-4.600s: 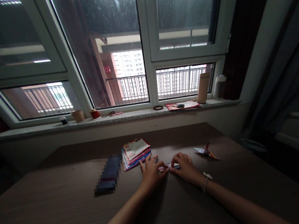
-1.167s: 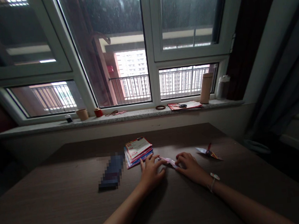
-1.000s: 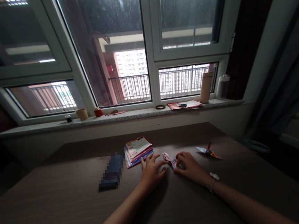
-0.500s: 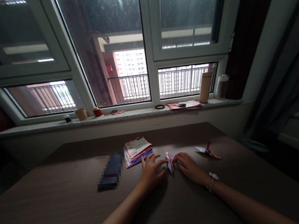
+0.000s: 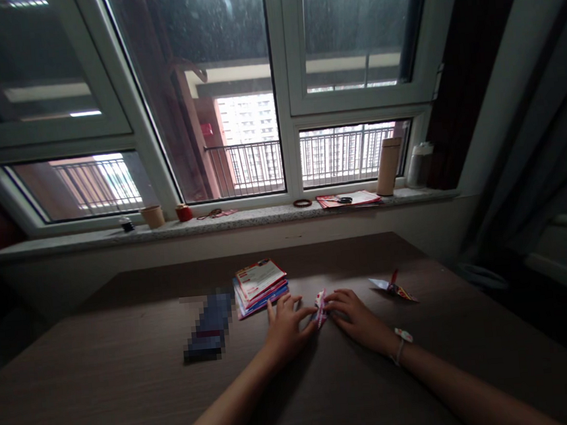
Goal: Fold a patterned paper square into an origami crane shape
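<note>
Between my two hands, on the brown table, is a small piece of folded paper with a pink, white and red pattern. My left hand grips its left side between thumb and forefinger, the other fingers spread. From the right, my right hand pinches the opposite side, its fingertips partly covering the paper. A bracelet is on my right wrist. Farther right lies a finished-looking paper crane, white, red and yellow. Behind my left hand sits a stack of printed paper sheets.
A dark pixelated object lies left of the stack. On the windowsill stand a paper cup, a red spool-like item, a dark ring, scissors on papers, a tan flask and a clear bottle.
The folded paper has turned between my hands, its top now leaning right and its lower end left. My right fingers have come in closer over it. The left hand barely shifted.
</note>
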Available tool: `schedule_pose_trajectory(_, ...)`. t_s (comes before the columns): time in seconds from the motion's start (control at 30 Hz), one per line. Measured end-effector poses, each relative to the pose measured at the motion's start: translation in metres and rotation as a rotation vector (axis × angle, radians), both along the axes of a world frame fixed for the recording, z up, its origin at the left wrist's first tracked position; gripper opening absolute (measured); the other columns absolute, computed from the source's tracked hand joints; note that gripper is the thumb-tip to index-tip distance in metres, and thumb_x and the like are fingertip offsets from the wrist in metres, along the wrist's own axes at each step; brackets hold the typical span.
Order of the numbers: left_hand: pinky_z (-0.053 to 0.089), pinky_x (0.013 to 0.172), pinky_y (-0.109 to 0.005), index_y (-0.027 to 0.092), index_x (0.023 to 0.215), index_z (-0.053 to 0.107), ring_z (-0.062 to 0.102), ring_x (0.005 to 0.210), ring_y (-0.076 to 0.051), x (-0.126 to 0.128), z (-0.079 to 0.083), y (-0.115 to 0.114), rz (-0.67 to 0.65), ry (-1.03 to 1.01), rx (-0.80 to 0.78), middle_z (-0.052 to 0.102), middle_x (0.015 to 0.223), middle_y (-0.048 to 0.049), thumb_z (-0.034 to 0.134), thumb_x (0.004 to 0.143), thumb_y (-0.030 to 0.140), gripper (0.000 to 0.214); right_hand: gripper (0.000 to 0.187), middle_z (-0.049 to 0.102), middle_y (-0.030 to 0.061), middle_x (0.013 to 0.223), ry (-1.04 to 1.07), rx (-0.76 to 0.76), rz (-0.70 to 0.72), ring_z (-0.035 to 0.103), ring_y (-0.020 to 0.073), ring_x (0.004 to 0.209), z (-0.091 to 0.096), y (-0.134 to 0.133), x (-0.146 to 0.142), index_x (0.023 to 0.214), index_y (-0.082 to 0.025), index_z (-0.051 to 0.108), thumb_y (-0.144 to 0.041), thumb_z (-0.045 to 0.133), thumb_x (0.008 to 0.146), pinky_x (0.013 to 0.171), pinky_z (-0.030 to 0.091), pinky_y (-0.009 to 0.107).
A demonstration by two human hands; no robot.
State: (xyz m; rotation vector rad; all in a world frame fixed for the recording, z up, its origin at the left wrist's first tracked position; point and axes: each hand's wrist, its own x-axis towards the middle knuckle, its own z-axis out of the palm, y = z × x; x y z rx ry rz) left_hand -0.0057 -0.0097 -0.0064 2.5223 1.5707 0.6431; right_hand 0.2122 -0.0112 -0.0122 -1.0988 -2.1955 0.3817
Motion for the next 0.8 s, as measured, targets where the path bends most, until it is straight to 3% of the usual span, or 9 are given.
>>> schedule_pose_trajectory(0.2, 0.009, 0.104, -0.070, 0.043, 0.109, 0.066, 0.035, 0.129, -0.033, 0.001, 0.003, -0.004, 0.026, 0.011, 0.007, 0.053, 0.130, -0.0029, 0.060, 0.084, 0.050, 0.028, 0.027, 0.063, 0.0029, 0.111, 0.000, 0.006, -0.026, 0.045, 0.0218, 0.117, 0.005, -0.002, -0.001, 0.105, -0.029, 0.068, -0.015, 0.056, 0.085, 0.106, 0.034, 0.042)
schedule_pose_trajectory(0.43, 0.009, 0.104, -0.071, 0.044, 0.111, 0.065, 0.035, 0.129, -0.033, 0.001, 0.000, -0.001, 0.034, 0.021, -0.001, 0.053, 0.130, -0.0020, 0.066, 0.080, 0.035, 0.032, 0.022, 0.064, 0.0043, 0.104, -0.021, 0.054, -0.045, 0.047, 0.0236, 0.117, 0.011, -0.008, -0.005, 0.096, -0.026, 0.069, -0.014, 0.056, 0.083, 0.104, 0.036, 0.043)
schedule_pose_trajectory(0.57, 0.009, 0.104, -0.071, 0.045, 0.111, 0.065, 0.035, 0.129, -0.033, 0.001, -0.001, 0.000, 0.031, 0.018, -0.009, 0.052, 0.130, -0.0016, 0.066, 0.080, 0.029, 0.035, 0.029, 0.063, 0.0031, 0.117, -0.049, 0.061, -0.020, 0.042, 0.0246, 0.125, 0.010, -0.010, -0.005, 0.105, -0.028, 0.066, -0.012, 0.054, 0.083, 0.110, 0.028, 0.050)
schedule_pose_trajectory(0.67, 0.010, 0.104, -0.071, 0.047, 0.112, 0.064, 0.034, 0.130, -0.033, 0.000, 0.000, 0.000, 0.024, 0.017, -0.009, 0.051, 0.131, -0.0014, 0.065, 0.080, 0.027, 0.038, 0.030, 0.066, 0.0010, 0.114, -0.082, 0.029, -0.012, 0.040, 0.0253, 0.128, 0.009, -0.009, -0.005, 0.107, -0.031, 0.066, -0.014, 0.053, 0.085, 0.112, 0.018, 0.056)
schedule_pose_trajectory(0.8, 0.010, 0.104, -0.071, 0.046, 0.111, 0.065, 0.033, 0.130, -0.032, 0.000, 0.001, 0.000, 0.013, 0.011, 0.002, 0.051, 0.132, -0.0012, 0.066, 0.080, 0.025, 0.038, 0.028, 0.068, -0.0005, 0.110, -0.087, 0.020, -0.040, 0.041, 0.0253, 0.126, 0.008, -0.007, -0.006, 0.102, -0.032, 0.069, -0.015, 0.053, 0.087, 0.112, 0.018, 0.057)
